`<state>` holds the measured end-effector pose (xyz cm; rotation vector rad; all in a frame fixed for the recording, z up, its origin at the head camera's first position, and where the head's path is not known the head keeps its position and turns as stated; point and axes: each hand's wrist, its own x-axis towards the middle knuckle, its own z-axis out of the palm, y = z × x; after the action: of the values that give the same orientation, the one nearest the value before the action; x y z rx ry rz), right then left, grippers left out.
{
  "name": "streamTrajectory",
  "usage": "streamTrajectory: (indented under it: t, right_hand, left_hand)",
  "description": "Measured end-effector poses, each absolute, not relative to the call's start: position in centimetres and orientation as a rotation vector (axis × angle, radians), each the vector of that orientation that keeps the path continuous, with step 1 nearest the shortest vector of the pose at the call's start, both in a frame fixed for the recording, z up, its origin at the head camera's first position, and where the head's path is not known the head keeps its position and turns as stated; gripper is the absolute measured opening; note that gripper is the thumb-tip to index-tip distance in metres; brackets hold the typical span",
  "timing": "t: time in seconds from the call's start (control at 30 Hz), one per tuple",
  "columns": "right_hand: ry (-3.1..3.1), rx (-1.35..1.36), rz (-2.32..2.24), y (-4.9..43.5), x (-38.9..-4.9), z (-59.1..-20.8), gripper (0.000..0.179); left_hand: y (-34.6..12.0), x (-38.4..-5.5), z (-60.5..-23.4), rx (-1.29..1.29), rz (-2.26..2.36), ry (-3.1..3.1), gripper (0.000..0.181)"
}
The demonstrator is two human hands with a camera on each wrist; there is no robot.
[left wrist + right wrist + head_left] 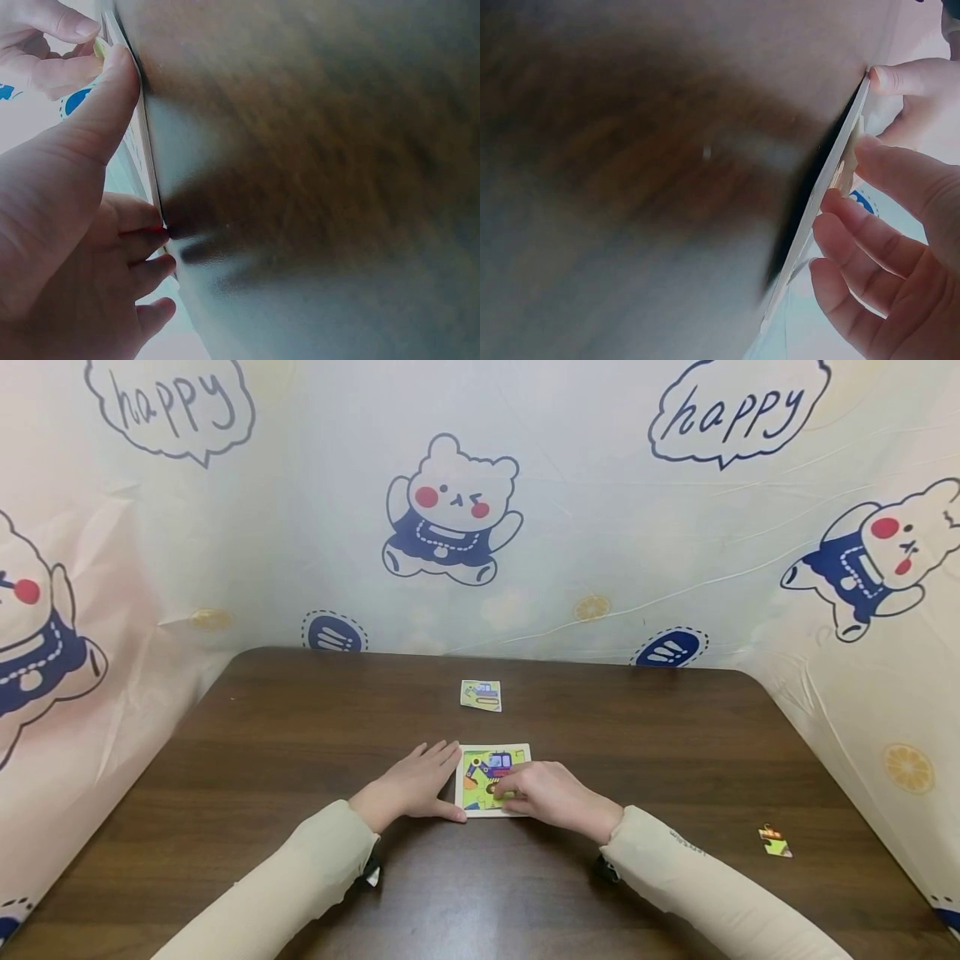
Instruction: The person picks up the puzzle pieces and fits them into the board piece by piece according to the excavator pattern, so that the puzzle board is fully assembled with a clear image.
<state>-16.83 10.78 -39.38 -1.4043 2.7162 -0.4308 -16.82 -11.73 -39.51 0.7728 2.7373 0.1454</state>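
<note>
A small jigsaw puzzle [476,783] with an excavator picture lies in a white-rimmed tray [495,747] on the table. My left hand [420,783] rests against the tray's left side, fingers spread and fairly straight, thumb at the near corner. Over the puzzle's right part, my right hand [551,793] pinches a jigsaw piece [849,161] between thumb and forefinger. In the right wrist view that piece stands tilted at the tray's surface; my fingers hide much of it in the head view.
Behind the tray lies a small picture card [481,695] with an excavator on it. A loose jigsaw piece [775,842] sits far to the right on the brown wooden table [300,735]. A printed cloth [585,543] hangs around the table's back and sides.
</note>
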Motion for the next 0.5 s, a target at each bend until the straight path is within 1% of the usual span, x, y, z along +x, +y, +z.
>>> streamTrajectory:
  t: [0.5]
  right_hand:
    - [2.726,-1.434,-0.338,10.82,-16.74,-39.51,0.014]
  left_hand:
    - [-11.76,-16.63,-39.57,0.776,0.164,2.736,0.098]
